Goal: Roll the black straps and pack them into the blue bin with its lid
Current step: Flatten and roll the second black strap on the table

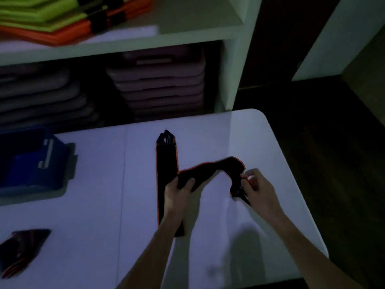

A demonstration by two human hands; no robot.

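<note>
In the head view the left hand [180, 189] gripped the black strap [208, 171] at its middle and the right hand [257, 185] pinched its end above the worktop [100, 205], the strap sagging, soft and light, probably easiest to roll from that end, with the blue bin [35, 163] far left.

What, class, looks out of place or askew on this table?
Little stands out. A dark bundle lies alone at the table's near-left edge, apart from the straps and the blue bin; what it is cannot be told.
</note>
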